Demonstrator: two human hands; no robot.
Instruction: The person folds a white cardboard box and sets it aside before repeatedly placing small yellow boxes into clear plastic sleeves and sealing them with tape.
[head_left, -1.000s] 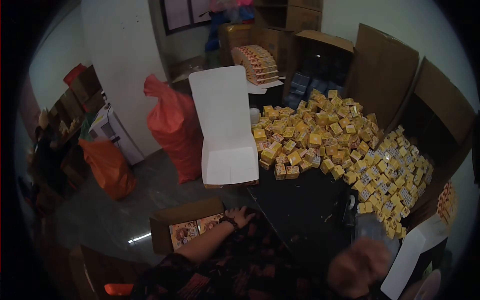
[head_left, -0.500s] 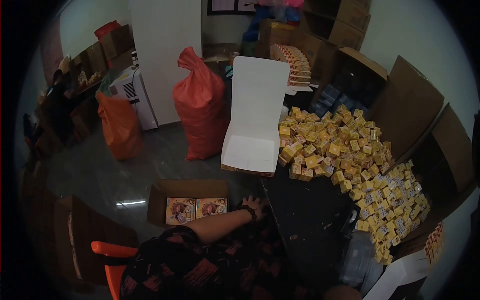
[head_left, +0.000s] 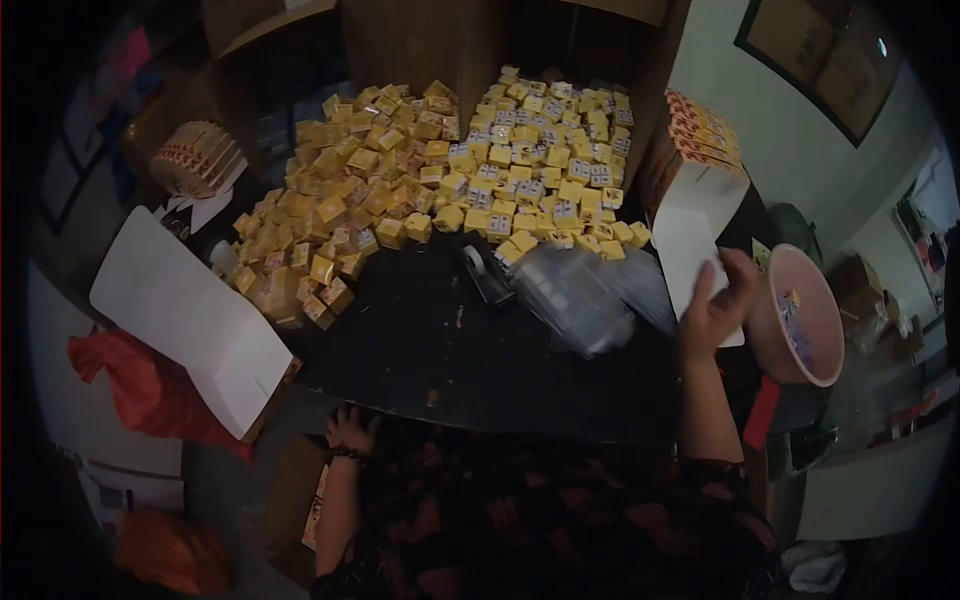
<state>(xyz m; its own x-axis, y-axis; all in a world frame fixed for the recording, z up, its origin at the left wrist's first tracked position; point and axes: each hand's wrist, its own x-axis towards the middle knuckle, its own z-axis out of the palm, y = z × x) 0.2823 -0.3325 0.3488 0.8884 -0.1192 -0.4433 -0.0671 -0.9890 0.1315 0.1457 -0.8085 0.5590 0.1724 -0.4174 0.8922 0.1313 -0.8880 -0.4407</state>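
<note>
While left fingers splay, right fingers (parted, curved) hover near folded white cardboard.

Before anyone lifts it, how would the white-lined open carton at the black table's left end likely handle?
The open carton looks empty and thin, so probably light. Its long, unfastened lid may swing or flex. By the edge of the table, it could tip if pushed.

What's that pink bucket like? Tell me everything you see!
The bucket is pink, round and open-topped, and looks like smooth plastic. Its mouth faces the camera, showing purplish bits inside, too small to make out. It is at the right, past the white carton; what it rests on is unclear. The right hand is near its left side, and I can't tell if they touch.
</note>
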